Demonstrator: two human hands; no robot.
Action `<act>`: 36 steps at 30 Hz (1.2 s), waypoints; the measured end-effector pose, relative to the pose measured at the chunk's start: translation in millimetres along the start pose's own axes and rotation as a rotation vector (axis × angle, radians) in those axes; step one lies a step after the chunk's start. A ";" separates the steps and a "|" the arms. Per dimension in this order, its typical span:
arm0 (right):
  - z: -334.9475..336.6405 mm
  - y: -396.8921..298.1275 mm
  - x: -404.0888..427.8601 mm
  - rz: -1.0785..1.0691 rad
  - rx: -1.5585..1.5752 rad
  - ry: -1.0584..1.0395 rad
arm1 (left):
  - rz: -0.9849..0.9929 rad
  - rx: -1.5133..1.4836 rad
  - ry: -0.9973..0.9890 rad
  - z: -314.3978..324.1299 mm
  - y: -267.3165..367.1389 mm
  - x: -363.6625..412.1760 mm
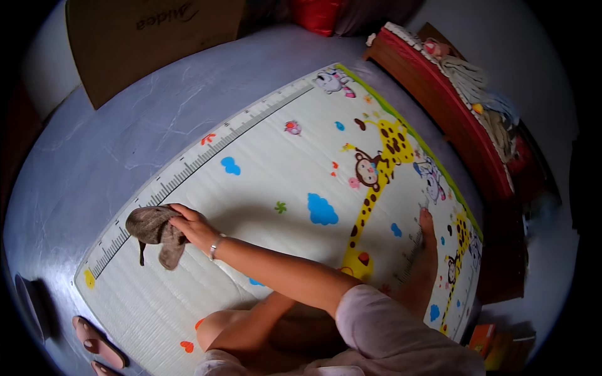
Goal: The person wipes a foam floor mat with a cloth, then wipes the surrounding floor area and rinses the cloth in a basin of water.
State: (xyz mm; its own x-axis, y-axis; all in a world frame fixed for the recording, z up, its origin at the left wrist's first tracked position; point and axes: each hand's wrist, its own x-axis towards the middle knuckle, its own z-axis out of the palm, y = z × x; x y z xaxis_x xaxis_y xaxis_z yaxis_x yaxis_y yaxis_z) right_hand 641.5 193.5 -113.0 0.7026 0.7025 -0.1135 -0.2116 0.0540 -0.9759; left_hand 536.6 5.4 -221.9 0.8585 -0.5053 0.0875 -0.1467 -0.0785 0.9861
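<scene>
My right hand [197, 231] grips a brown, soft-looking cloth [153, 225] near the left border of a padded play mat [263, 188]. Part of the cloth hangs or lies in a loose flap, and a thin dark strip trails from it. A bracelet circles my right wrist. My right arm reaches across my body to the left, over the mat. Beneath it my left forearm shows partly, while my left hand is hidden. The white mat carries printed giraffes, a monkey, blue clouds and a ruler scale along its edge.
A bare foot [426, 221] rests on the mat at right. Pink slippers [99, 343] lie on the grey floor [117, 141] at lower left. A large cardboard piece [155, 51] stands at the back. Along the right runs a wooden bed or bench [437, 108] with folded cloths [465, 75].
</scene>
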 end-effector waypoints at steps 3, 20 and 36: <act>-47.1 -49.7 -67.6 0.085 0.067 0.094 | 0.178 -0.590 0.185 0.8 -28.1 0.4; -141.5 -50.6 -284.6 0.002 -0.141 0.283 | -0.013 -1.081 0.405 -42.2 150.4 9.5; -156.1 -18.5 -335.3 0.184 -0.264 0.443 | -0.676 0.918 1.039 -59.0 87.2 -353.7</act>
State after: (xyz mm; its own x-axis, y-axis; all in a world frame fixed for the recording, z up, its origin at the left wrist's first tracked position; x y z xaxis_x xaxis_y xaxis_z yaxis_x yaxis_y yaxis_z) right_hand 515.9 -153.8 -86.0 0.9008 0.3147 -0.2992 -0.2208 -0.2614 -0.9396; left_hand 249.1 228.0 -158.6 0.7823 0.6120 0.1156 0.4905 -0.7198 0.4911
